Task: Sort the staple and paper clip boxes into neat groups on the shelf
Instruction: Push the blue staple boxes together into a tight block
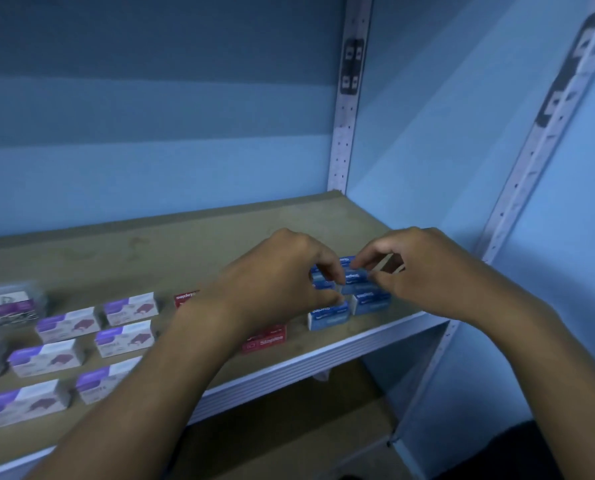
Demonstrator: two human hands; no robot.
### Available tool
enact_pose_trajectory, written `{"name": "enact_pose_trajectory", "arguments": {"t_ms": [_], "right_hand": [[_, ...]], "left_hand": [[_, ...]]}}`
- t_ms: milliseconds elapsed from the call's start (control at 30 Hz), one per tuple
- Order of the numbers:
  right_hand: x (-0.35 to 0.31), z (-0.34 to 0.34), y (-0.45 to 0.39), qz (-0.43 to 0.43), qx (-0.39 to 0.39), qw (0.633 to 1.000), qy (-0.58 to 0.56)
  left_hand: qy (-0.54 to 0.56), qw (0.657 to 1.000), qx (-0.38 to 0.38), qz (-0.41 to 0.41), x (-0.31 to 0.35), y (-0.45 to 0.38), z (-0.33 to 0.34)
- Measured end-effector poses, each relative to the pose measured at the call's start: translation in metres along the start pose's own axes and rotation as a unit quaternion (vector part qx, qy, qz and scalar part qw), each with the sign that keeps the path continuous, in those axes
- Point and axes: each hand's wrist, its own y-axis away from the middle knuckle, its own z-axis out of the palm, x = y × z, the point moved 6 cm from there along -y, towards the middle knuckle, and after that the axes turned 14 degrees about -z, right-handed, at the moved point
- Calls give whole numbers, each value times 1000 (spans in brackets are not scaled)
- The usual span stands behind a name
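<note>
Several blue staple boxes (329,315) stand in a tight cluster at the right end of the shelf (123,258). My left hand (285,271) and my right hand (424,268) meet over that cluster, and both pinch a blue staple box (355,277) in its middle. Red staple boxes (265,339) lie near the front edge, partly hidden by my left forearm. Several purple and white staple boxes (126,336) sit in rows on the left. Clear paper clip boxes (9,304) are at the far left, blurred.
A perforated metal upright (344,109) stands at the shelf's back right corner and another upright (531,168) at the front right. Blue walls close the back and right side. A lower shelf (289,441) shows beneath the front rail (323,358).
</note>
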Motion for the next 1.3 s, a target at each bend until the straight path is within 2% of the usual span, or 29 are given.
{"name": "enact_pose_trajectory", "arguments": {"t_ms": [233,367,1300], "right_hand": [[12,13,3,12,-51,999,9],[16,20,3,17,-67,998,1],[18,21,7,-4,-59,998,16]], "left_hand": [[-71,997,-19,-13,7,-8,20],[-77,996,-27,-24,8,-8,23],[-72,997,-14,-25,10,-19,35]]}}
